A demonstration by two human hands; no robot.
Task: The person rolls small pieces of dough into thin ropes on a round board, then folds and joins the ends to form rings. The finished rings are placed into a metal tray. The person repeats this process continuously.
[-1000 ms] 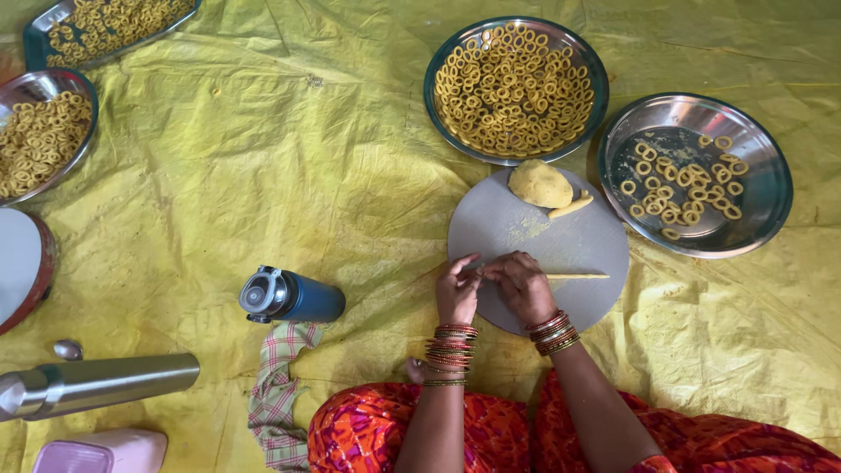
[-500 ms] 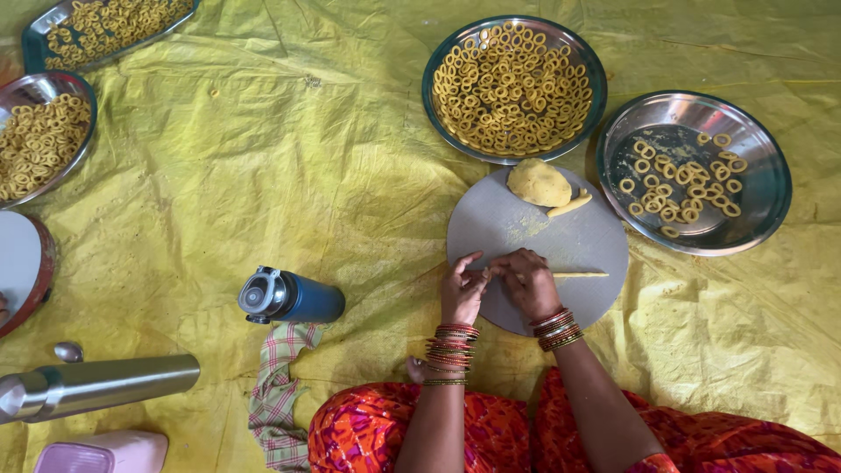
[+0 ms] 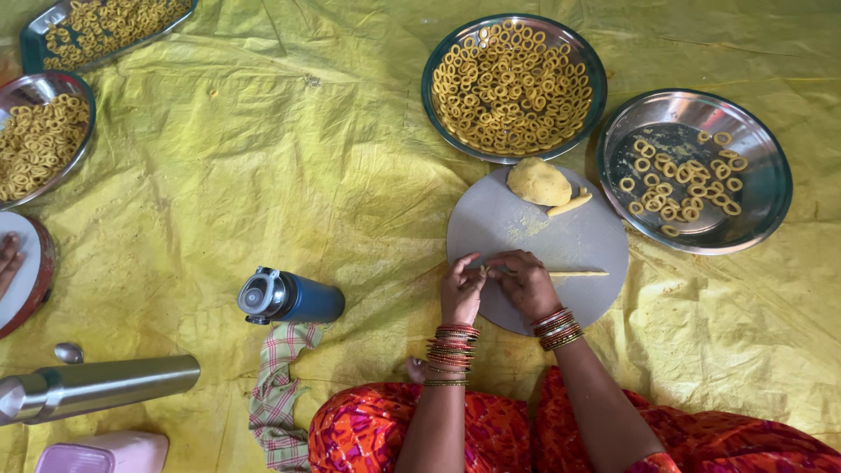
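My left hand (image 3: 462, 291) and my right hand (image 3: 526, 282) meet at the near left of a round grey board (image 3: 574, 236). Both pinch one end of a thin rolled dough rope (image 3: 578, 274) that lies across the board toward the right. A lump of yellow dough (image 3: 538, 181) and a short dough stub (image 3: 569, 204) rest at the board's far edge. A steel plate (image 3: 762, 188) with several dough rings stands to the right. A fuller round plate (image 3: 438, 105) of rings sits beyond the board.
A blue flask (image 3: 293, 299) lies on the yellow sheet (image 3: 263, 175) beside a checked cloth (image 3: 279, 385). A steel cylinder (image 3: 96, 385), a spoon (image 3: 68, 352) and a pink box (image 3: 105, 454) lie at the near left. More ring trays (image 3: 39, 140) and another person's hand (image 3: 9, 258) are at the left.
Both hands have shifted slightly away from me along the board while working the end of the dough rope. Everything else stays put.
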